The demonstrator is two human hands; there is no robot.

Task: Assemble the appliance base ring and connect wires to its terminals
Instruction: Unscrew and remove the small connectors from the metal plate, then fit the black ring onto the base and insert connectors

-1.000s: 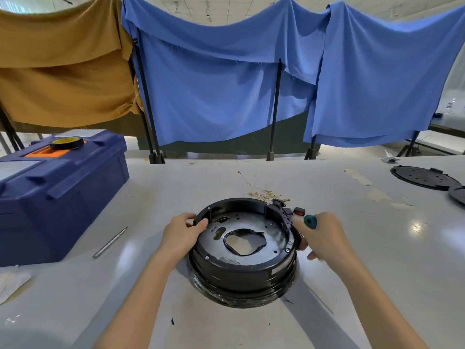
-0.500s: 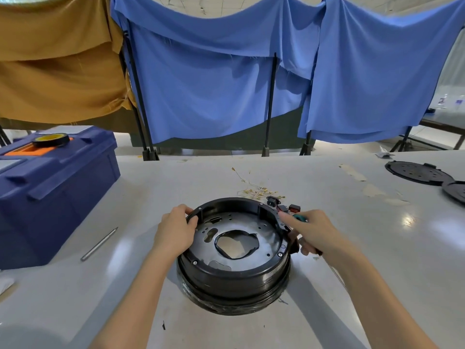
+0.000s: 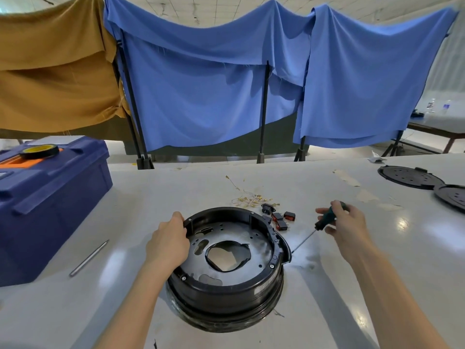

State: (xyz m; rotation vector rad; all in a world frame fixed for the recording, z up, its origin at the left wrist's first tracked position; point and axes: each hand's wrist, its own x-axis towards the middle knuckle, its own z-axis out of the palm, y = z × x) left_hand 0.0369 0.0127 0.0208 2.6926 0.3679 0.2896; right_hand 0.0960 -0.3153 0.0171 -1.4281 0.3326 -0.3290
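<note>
Black base ring (image 3: pixel 226 285) in left fingers' (image 3: pixel 180 217) grip; one green screwdriver (image 3: pixel 329 215) within curled right fingers (image 3: pixel 323 211)

The round black plastic base ring (image 3: pixel 226 285) that the left hand (image 3: pixel 167 241) grips is smooth and glossy. The right hand (image 3: pixel 348 222) holds a green-and-black-handled screwdriver (image 3: pixel 327 219) with a thin metal shaft. Beneath both hands, the white tabletop (image 3: pixel 377 260) is smooth and reflective. Beyond them hang matt blue cloth sheets (image 3: pixel 201 96).

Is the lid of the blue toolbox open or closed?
Closed. The lid of the blue toolbox lies flat on its body, and a roll of tape rests on top.
</note>
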